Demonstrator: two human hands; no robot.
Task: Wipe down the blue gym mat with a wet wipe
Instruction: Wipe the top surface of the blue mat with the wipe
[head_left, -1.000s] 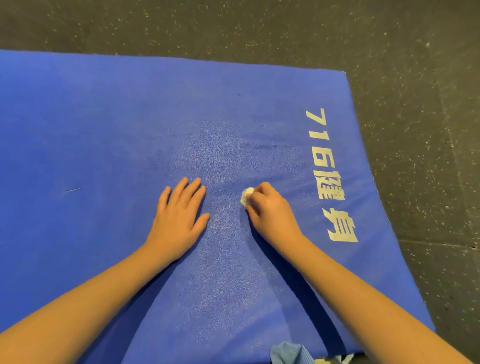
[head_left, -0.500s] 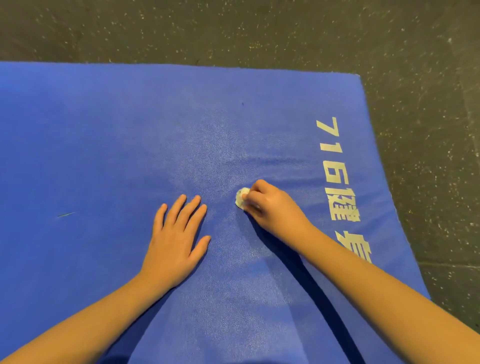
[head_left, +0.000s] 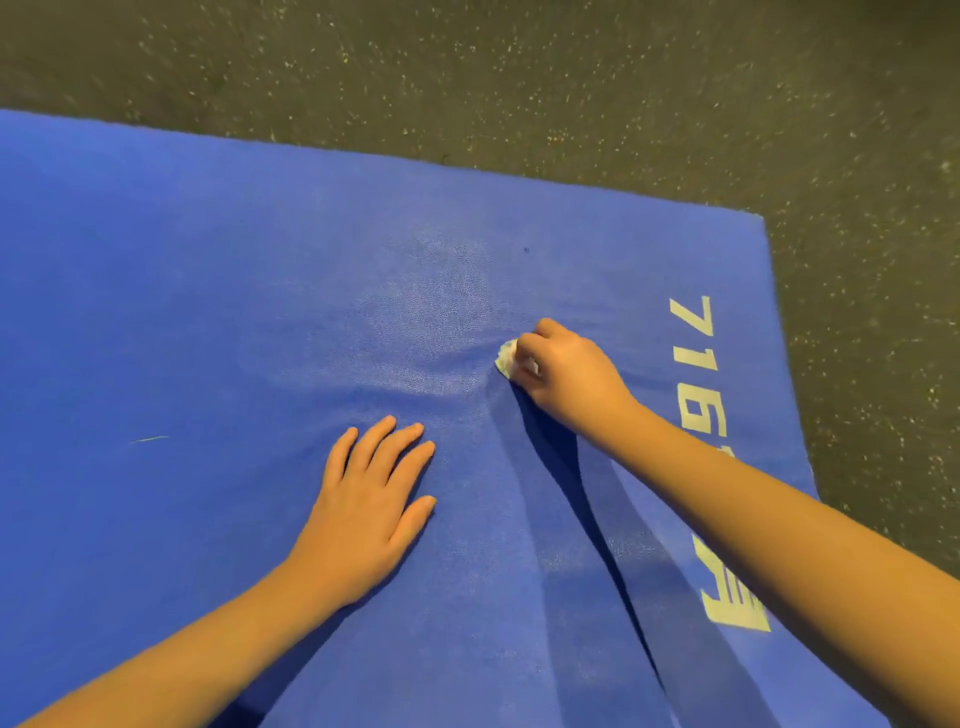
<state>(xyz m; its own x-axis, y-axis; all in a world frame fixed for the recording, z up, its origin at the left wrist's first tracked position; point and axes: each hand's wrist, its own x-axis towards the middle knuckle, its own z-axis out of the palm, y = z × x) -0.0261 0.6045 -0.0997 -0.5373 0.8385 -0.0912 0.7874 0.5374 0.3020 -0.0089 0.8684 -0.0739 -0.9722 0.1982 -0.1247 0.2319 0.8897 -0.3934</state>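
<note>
Wipe (head_left: 506, 359) bunched in right hand (head_left: 569, 376); left hand (head_left: 366, 512) flat on mat (head_left: 208, 312).

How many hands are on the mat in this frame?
2. The left hand lies flat on the blue mat; the right hand grips the wet wipe nearer the white lettering.

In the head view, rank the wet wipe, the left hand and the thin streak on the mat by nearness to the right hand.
1. Wet wipe, pinched in the right hand.
2. Left hand, flat, lower left.
3. Thin streak, far left on the mat.
</note>
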